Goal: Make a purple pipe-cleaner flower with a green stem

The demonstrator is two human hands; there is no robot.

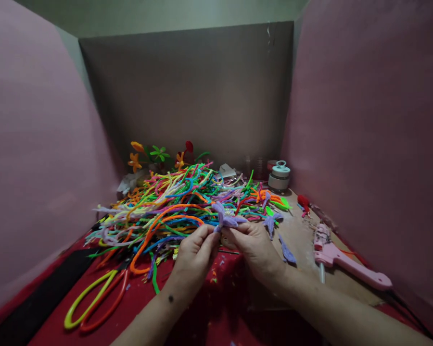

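Purple fuzzy piece [225,220], pinched between the fingers of left hand [197,250] and right hand [258,250]; a pipe-cleaner heap [173,202] crowds behind, scissors [101,295] lie left, pink glue gun [341,259] right.

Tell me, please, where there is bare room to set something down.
Bare cardboard shows between the loose purple petal and the pink glue gun; red cloth shows between the scissors handles and left forearm. The pipe-cleaner heap is crowded.

Red-covered work surface [140,290]. Beyond both hands, a heap of multicoloured fuzzy stems [176,206]; beside the left hand [197,252], a tool with looped handles [114,274]; beside the right hand [258,252], a brown board [302,240] bearing a pink glue gun [346,262].
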